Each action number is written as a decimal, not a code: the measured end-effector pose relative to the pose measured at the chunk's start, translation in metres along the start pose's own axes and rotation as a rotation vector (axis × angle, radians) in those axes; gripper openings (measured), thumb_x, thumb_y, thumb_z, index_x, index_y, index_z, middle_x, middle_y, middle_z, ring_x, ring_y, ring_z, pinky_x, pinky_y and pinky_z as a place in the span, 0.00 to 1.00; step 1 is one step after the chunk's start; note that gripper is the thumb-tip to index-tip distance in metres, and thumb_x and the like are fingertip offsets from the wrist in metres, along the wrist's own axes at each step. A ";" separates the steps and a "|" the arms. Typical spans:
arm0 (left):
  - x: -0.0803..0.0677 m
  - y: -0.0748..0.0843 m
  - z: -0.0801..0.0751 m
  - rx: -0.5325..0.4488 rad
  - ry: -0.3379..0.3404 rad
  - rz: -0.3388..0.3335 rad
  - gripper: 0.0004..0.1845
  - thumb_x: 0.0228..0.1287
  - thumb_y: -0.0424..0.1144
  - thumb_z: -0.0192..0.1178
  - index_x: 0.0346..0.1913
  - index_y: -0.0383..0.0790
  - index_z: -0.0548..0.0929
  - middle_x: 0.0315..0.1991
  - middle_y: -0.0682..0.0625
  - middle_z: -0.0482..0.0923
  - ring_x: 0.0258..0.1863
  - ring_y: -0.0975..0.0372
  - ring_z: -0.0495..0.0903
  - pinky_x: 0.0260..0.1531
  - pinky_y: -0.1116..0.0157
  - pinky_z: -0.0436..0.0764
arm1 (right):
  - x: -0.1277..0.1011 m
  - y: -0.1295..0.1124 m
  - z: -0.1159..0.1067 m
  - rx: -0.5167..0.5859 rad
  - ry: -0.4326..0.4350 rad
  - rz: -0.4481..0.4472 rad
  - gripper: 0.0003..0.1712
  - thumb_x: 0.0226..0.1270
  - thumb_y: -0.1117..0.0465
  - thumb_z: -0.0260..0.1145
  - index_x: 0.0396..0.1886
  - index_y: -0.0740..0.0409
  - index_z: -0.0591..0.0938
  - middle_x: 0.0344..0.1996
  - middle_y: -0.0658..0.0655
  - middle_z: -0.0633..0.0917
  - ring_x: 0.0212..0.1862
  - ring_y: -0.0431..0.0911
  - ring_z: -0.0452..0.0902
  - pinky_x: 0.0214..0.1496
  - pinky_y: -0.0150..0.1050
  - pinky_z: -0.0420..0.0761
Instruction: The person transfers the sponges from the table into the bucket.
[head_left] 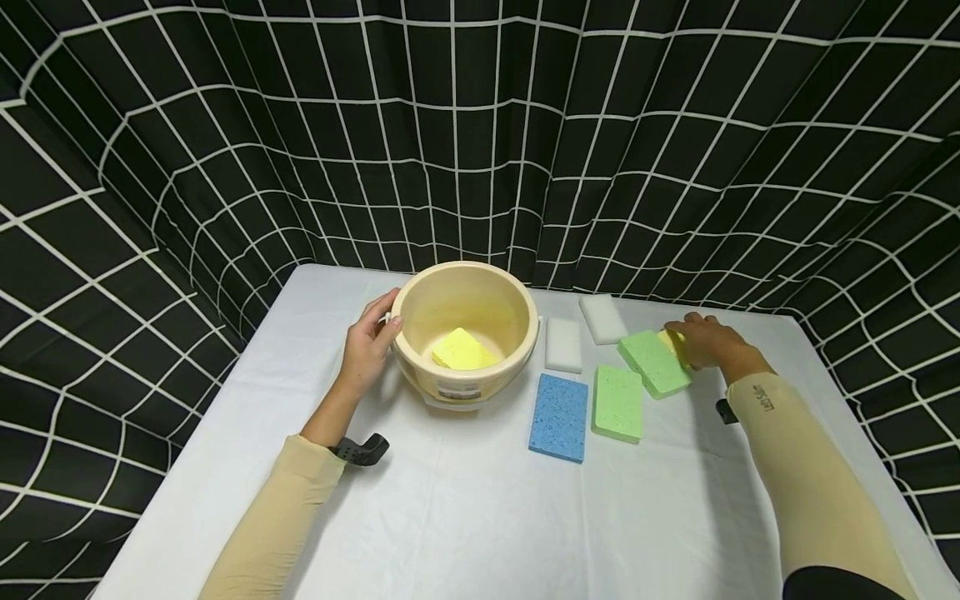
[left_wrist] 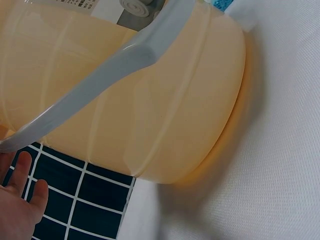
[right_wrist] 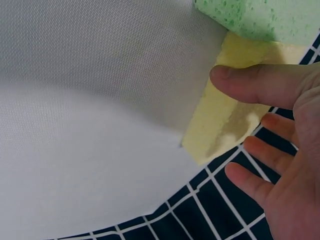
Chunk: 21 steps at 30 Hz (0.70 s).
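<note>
Right hand: fingers straight and relaxed, thumb laid on a yellow sponge at the far right of the counter; nothing is pinched or gripped. This yellow sponge lies partly under the edge of a green sponge, which is tilted and touches it. Left hand: fingers loosely extended, resting against the outer wall of a cream bucket near its rim; no curled grasp shows. The bucket stands upright at the counter's centre, its grey handle folded down along the side, with a second yellow sponge lying flat inside. Between bucket and right hand: a blue sponge, a second green sponge just beside it, and two white sponges farther back. Surround: white cloth on the counter, black curtain with white grid behind.
</note>
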<state>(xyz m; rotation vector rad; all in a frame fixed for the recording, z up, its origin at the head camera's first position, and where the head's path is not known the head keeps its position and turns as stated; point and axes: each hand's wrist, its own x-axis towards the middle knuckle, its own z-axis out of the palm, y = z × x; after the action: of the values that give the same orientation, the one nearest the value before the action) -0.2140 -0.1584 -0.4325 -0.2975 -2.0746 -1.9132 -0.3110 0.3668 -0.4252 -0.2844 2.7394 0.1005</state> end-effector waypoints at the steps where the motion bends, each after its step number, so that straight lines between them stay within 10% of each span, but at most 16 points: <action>1: 0.000 0.000 0.000 0.001 0.001 0.001 0.25 0.71 0.29 0.52 0.68 0.28 0.67 0.67 0.35 0.66 0.64 0.55 0.68 0.56 0.81 0.74 | 0.000 0.000 0.000 -0.002 0.004 -0.003 0.43 0.48 0.75 0.69 0.69 0.59 0.68 0.61 0.71 0.69 0.58 0.69 0.65 0.55 0.70 0.73; 21: 0.000 0.001 0.001 -0.005 -0.001 -0.004 0.25 0.71 0.29 0.52 0.69 0.28 0.67 0.68 0.36 0.66 0.63 0.57 0.69 0.56 0.81 0.74 | -0.005 0.011 -0.006 -0.007 0.053 -0.028 0.43 0.43 0.68 0.74 0.63 0.68 0.70 0.61 0.73 0.71 0.59 0.70 0.66 0.54 0.67 0.75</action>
<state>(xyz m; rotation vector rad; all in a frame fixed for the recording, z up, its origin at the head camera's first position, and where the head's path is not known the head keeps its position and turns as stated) -0.2134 -0.1575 -0.4314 -0.2958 -2.0733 -1.9211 -0.3111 0.3773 -0.4175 -0.3312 2.7867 0.0961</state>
